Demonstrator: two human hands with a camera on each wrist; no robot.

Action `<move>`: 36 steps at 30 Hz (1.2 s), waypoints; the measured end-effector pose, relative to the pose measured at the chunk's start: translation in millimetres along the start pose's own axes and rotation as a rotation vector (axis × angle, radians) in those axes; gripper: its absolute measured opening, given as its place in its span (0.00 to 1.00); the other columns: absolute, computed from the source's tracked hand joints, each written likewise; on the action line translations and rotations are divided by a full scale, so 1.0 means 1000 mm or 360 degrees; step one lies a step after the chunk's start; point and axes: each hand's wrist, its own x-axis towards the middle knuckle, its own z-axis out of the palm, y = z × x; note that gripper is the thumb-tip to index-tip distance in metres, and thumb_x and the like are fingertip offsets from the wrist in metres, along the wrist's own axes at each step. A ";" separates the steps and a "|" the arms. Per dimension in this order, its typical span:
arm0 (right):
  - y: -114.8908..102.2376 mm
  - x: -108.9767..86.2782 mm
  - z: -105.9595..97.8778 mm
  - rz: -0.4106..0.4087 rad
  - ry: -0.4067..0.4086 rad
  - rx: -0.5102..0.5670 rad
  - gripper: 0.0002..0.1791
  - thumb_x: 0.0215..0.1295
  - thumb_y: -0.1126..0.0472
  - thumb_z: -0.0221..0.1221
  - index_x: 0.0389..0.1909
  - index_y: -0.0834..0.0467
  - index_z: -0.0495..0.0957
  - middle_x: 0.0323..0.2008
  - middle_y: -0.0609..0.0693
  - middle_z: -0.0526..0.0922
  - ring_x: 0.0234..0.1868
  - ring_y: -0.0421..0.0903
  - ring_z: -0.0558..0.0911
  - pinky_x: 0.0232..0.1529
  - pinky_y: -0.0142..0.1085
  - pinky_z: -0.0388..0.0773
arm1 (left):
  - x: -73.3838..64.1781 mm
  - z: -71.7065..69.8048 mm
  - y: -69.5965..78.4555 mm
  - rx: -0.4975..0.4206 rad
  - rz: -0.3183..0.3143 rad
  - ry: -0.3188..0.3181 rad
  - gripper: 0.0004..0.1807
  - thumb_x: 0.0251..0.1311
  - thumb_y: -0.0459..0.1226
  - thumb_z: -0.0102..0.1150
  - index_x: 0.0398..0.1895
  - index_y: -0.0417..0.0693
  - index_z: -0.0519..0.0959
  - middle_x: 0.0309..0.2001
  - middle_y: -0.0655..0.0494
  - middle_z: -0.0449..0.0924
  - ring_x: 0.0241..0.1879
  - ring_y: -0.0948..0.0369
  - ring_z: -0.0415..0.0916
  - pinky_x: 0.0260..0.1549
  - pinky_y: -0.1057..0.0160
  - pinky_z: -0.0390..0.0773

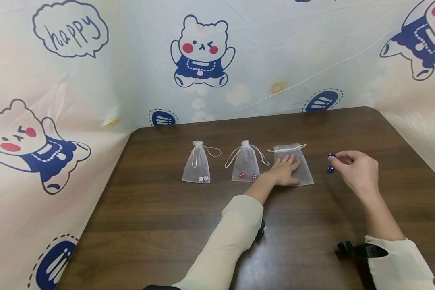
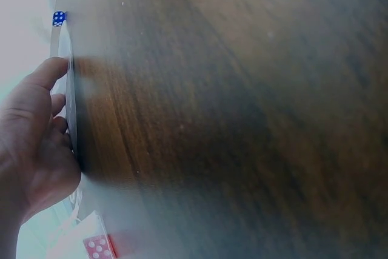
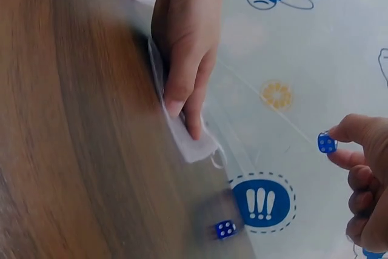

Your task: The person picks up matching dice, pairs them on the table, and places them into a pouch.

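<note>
With its fingers spread, my left hand (image 1: 283, 173) rests on a white mesh drawstring bag (image 1: 305, 175) that lies flat on the table. In the right wrist view the same hand presses on the bag near its edge. My right hand (image 1: 360, 173) pinches a blue die (image 3: 327, 143) between thumb and forefinger, raised to the right of the bag. A second blue die (image 1: 331, 169) lies on the table just under those fingertips. The left palm and fingers hide part of the bag.
Two more mesh bags stand to the left, their necks gathered: one bag (image 1: 195, 167) holds white dice (image 1: 203, 179), the other bag (image 1: 245, 163) holds red dice (image 1: 242, 176). The brown table (image 1: 159, 217) ends against a printed cloth (image 1: 137, 72) behind.
</note>
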 end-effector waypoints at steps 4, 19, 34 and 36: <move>-0.009 -0.004 0.001 -0.0156 0.0119 0.0057 0.11 0.53 0.60 0.64 0.30 0.66 0.82 0.28 0.62 0.81 0.30 0.48 0.74 0.29 0.35 0.62 | -0.001 0.000 0.001 0.0000 0.0004 0.0004 0.39 0.60 0.55 0.50 0.72 0.58 0.50 0.73 0.58 0.35 0.70 0.64 0.28 0.65 0.65 0.32; -0.025 -0.019 0.017 -0.0684 0.0210 0.0206 0.09 0.41 0.70 0.69 0.27 0.64 0.82 0.15 0.48 0.70 0.23 0.40 0.64 0.23 0.25 0.57 | -0.011 -0.007 0.004 0.0040 0.0022 0.0031 0.38 0.61 0.55 0.48 0.72 0.55 0.51 0.73 0.54 0.38 0.70 0.60 0.32 0.65 0.62 0.37; -0.026 -0.032 0.033 -0.0888 -0.0036 0.0190 0.11 0.37 0.71 0.70 0.25 0.62 0.81 0.16 0.39 0.62 0.23 0.38 0.61 0.22 0.26 0.56 | -0.010 -0.006 0.004 0.0030 0.0014 0.0019 0.39 0.60 0.57 0.48 0.72 0.57 0.50 0.73 0.56 0.36 0.70 0.61 0.31 0.65 0.62 0.36; -0.025 -0.033 0.035 -0.0907 -0.0109 0.0159 0.10 0.38 0.70 0.70 0.25 0.60 0.81 0.16 0.40 0.64 0.23 0.38 0.62 0.22 0.27 0.58 | -0.010 -0.006 0.004 0.0032 0.0012 0.0019 0.40 0.60 0.57 0.48 0.72 0.57 0.50 0.73 0.55 0.36 0.70 0.61 0.31 0.65 0.62 0.36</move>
